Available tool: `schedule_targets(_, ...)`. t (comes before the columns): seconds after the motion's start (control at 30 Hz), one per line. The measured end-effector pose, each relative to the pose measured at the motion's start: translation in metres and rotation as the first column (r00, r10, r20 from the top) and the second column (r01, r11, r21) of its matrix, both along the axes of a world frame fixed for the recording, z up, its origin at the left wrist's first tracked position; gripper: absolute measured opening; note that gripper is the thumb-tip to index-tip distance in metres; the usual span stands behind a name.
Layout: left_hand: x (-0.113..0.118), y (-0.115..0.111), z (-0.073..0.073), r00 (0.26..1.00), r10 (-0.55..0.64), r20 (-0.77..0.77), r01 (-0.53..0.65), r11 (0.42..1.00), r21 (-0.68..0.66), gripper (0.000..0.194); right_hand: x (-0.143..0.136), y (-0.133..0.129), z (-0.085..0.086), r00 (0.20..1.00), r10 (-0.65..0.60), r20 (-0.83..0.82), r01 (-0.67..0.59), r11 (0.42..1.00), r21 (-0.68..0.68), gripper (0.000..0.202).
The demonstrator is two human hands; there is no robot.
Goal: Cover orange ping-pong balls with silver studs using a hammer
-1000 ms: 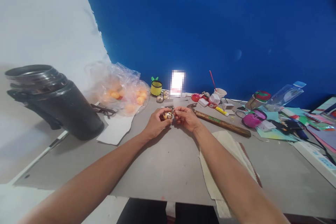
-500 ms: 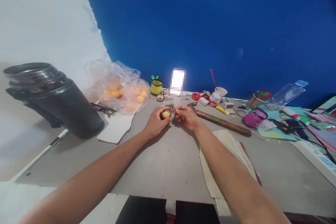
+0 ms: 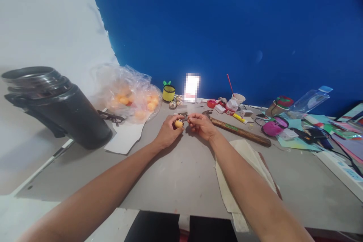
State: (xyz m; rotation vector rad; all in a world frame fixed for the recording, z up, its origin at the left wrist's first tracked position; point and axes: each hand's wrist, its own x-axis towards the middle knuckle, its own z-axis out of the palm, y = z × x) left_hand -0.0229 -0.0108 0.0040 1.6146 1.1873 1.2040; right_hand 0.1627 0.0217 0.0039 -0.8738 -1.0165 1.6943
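Observation:
My left hand point(image 3: 168, 131) is closed around a small orange ball point(image 3: 179, 123), part of whose surface is covered in shiny, mirror-like pieces. Close by on the right, my right hand point(image 3: 200, 125) has its thumb and fingertips pinched together; what they hold, if anything, is too small to name. A small dark, glinting strip point(image 3: 184, 114) lies just beyond the ball, between the hands. Farther back, several shiny speckled balls point(image 3: 172, 104) sit beside a yellow pouch point(image 3: 169, 93) with green leaf shapes on top.
At left stand a large black flask point(image 3: 65, 109) and plastic bags point(image 3: 121, 83) of orange balls, near glasses point(image 3: 112, 116). Right of my hands lie a wooden-handled hammer point(image 3: 241, 131), a cream cloth point(image 3: 227, 189), a paper cup point(image 3: 239, 99), a pink pouch point(image 3: 274, 126) and a power strip point(image 3: 340, 170).
The whole view has shifted very slightly. My hands keep nearly the same place and grip, with the ball still in my left hand.

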Motion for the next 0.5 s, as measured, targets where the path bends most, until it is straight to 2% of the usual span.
schedule_targets(0.1,0.0002,-0.0010,0.0005,0.999,0.006,-0.048,-0.004,0.999,0.044,0.041,0.0004,0.0002,-0.0008,1.000,-0.003,0.008,0.003,1.000,0.007,0.039)
schedule_targets(0.27,0.0009,-0.0032,0.0061,0.999,-0.012,0.033,0.014,0.999,-0.052,0.054,0.0003,0.0000,-0.0002,1.000,-0.004,0.014,0.004,1.000,0.001,0.042)
schedule_targets(0.4,0.0007,-0.0016,0.0030,0.998,-0.024,0.059,0.027,0.998,-0.059,0.044,0.0000,0.0003,-0.0006,1.000,-0.003,0.009,0.002,1.000,0.005,0.041)
schedule_targets(0.5,0.0006,0.0006,-0.0012,0.993,-0.070,0.095,0.075,0.996,-0.050,0.045,0.0001,0.0005,-0.0016,1.000,-0.004,0.005,0.004,1.000,0.006,0.040)
